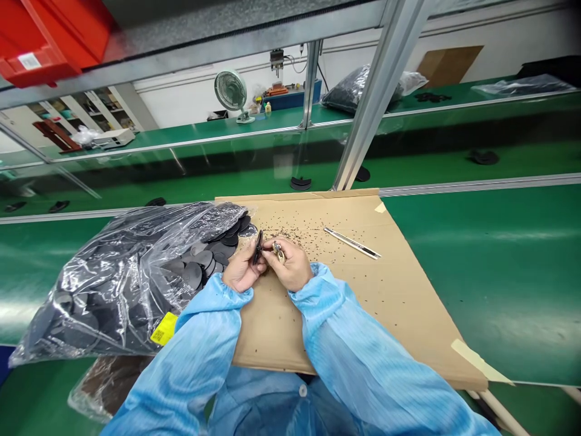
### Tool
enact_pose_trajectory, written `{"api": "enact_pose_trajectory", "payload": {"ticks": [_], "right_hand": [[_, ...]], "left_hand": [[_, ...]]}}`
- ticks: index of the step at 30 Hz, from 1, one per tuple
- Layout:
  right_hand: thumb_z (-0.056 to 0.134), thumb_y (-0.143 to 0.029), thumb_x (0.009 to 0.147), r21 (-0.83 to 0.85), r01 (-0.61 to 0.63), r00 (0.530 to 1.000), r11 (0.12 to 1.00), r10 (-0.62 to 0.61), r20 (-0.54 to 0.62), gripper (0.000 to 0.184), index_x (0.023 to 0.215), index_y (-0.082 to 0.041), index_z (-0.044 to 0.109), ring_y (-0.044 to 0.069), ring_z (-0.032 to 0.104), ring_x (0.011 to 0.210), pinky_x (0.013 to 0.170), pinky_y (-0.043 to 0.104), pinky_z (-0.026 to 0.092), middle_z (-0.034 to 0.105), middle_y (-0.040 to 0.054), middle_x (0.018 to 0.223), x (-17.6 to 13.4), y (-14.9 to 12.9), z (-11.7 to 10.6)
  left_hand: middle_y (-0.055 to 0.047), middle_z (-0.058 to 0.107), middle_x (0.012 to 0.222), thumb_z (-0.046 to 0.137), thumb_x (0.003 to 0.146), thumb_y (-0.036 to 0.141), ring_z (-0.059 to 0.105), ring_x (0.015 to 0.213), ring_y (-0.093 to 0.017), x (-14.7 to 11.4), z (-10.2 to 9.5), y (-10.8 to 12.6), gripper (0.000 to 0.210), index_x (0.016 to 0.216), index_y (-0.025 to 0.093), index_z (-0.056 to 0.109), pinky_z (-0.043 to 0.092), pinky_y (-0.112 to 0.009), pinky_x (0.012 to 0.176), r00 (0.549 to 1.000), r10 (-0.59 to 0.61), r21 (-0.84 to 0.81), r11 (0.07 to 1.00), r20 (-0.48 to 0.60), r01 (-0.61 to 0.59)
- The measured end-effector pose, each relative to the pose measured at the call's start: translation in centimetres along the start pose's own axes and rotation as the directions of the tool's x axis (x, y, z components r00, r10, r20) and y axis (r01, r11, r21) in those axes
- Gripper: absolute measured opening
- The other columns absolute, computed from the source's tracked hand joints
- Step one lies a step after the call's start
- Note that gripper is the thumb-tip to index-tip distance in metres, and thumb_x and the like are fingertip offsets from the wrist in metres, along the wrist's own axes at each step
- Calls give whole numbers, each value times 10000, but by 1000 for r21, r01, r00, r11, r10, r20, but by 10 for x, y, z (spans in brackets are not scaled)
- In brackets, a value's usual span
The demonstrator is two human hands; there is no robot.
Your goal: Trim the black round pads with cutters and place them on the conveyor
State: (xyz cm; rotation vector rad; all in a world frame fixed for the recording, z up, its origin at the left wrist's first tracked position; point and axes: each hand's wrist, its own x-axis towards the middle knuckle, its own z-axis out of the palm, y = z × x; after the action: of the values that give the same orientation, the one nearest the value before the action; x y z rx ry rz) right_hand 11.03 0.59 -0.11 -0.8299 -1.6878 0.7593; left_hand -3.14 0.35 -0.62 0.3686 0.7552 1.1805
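My left hand (242, 267) is closed on a thin black disc (258, 244), held on edge above the cardboard. Close beside it, my right hand (294, 266) grips a small shiny metal tool (279, 252); its exact kind is too small to make out. The fingertips of my right hand come up to the face of the disc. To the left lies a large clear plastic bag (122, 266) with its mouth towards my hands, full of black discs (193, 275). Small dark specks (290, 234) are scattered over the cardboard sheet (363, 297), densest just beyond my hands.
A utility knife (353, 243) lies on the cardboard to the right. Tape (476, 358) holds the sheet's right corner on the green bench (490, 260). A metal post (381, 97) rises beyond it. A red bin (49, 42) sits upper left, and a fan (230, 91) stands behind.
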Motion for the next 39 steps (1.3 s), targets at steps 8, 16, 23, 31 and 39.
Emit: {"api": "enact_pose_trajectory", "payload": {"ticks": [8, 16, 23, 31, 39], "right_hand": [[497, -233, 890, -122, 159, 987, 980, -162, -10, 98, 887, -204, 591, 190, 612, 848, 773, 318, 503, 646, 70, 888, 1, 5, 1], [517, -197, 872, -78, 159, 987, 984, -160, -12, 111, 947, -198, 598, 179, 620, 881, 806, 313, 510, 646, 67, 939, 1, 7, 3], [521, -193, 866, -82, 168, 985, 982, -171, -24, 96, 913, -196, 605, 181, 619, 873, 800, 323, 518, 654, 71, 918, 0, 7, 3], [503, -219, 877, -116, 204, 979, 972, -206, -3, 115, 924, -214, 607, 188, 621, 902, 824, 344, 521, 659, 71, 943, -2, 6, 4], [585, -323, 836, -40, -95, 942, 995, 77, -328, 169, 916, -179, 626, 189, 623, 811, 785, 335, 511, 660, 60, 875, 2, 18, 2]], "left_hand": [[15, 559, 718, 836, 611, 309, 481, 542, -54, 0, -1, -4, 424, 944, 159, 620, 373, -147, 426, 995, 102, 76, 992, 13, -102], [13, 581, 744, 818, 644, 285, 484, 531, -38, 2, 1, -4, 339, 900, 168, 629, 380, -129, 420, 992, 128, 30, 991, -11, -128], [20, 567, 727, 840, 608, 277, 479, 519, -38, 1, 1, -3, 373, 895, 169, 629, 378, -126, 402, 995, 96, 30, 995, -31, -95], [26, 554, 678, 844, 594, 284, 478, 519, -42, 2, -2, -5, 372, 876, 144, 645, 375, -134, 410, 992, 122, 38, 992, -23, -121], [-72, 667, 1009, 739, 610, 87, 628, 929, -189, 13, 19, 28, 418, 1008, 143, 622, 509, -319, 855, 886, 451, 238, 877, -106, -418]]}}
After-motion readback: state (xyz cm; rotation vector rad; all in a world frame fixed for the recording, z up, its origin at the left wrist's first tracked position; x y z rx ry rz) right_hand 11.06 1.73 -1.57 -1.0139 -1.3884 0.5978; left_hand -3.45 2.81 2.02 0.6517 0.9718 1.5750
